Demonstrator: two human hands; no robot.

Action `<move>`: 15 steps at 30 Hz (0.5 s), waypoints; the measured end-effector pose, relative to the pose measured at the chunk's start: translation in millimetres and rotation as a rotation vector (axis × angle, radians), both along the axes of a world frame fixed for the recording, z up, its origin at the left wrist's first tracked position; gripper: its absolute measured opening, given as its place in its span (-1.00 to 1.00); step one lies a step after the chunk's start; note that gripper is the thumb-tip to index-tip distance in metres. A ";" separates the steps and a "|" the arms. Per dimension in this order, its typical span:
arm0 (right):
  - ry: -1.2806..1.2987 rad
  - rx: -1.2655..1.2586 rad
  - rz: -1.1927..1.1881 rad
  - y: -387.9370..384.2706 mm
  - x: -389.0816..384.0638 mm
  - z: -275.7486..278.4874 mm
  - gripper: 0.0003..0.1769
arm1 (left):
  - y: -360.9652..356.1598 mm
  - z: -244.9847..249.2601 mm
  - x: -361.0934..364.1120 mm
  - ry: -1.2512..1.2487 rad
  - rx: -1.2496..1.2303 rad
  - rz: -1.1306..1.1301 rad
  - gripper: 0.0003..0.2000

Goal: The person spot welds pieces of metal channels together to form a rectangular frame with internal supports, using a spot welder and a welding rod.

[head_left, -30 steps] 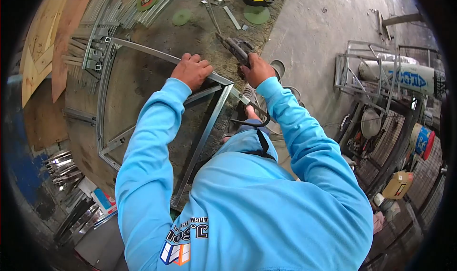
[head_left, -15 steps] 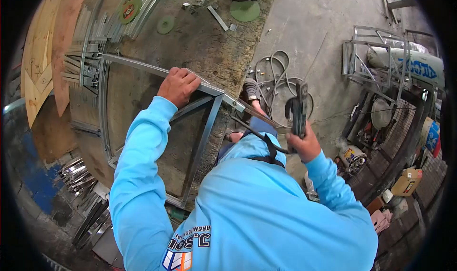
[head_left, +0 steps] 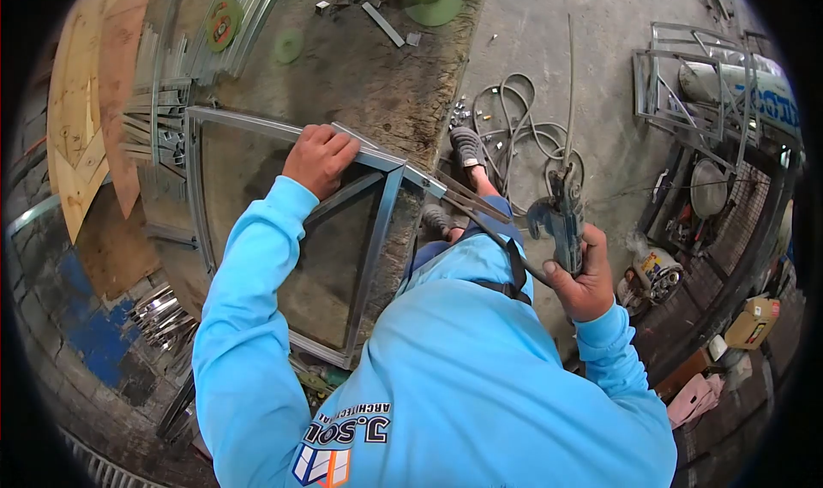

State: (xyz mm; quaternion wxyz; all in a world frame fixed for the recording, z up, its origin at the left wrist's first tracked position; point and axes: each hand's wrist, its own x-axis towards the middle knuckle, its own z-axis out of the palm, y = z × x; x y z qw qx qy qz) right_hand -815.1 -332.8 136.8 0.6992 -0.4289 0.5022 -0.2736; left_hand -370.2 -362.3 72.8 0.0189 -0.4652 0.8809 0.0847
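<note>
My left hand [head_left: 321, 161] is closed over the upper bar of a rectangular metal frame [head_left: 370, 269], which lies on the worn wooden table [head_left: 360, 77]. A diagonal brace [head_left: 347, 198] crosses the frame's inside just below that hand. The bar's end [head_left: 424, 182] sticks out past the frame corner and the table edge. To the right, my right hand [head_left: 587, 278] grips a dark welding electrode holder [head_left: 564, 231], held upright in the air away from the frame. A long thin welding rod [head_left: 571, 94] points up from its top. A dark cable [head_left: 493, 233] runs from that hand across my lap.
Metal offcuts [head_left: 382, 23] and green grinding discs [head_left: 225, 23] lie on the table, with thin metal strips at its left. A coiled cable [head_left: 523, 128] is on the floor near my shoes. Another metal frame [head_left: 686, 85] stands by a gas cylinder [head_left: 754, 94].
My right hand has moved to the right and slightly down with the electrode holder. The rod, tilted rightward before, now points nearly straight up. My left hand stays on the frame.
</note>
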 end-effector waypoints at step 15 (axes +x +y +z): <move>0.244 -0.387 -0.003 114.5 25.6 64.5 -0.42 | 18.4 -27.8 14.3 -0.091 -0.092 0.009 -0.70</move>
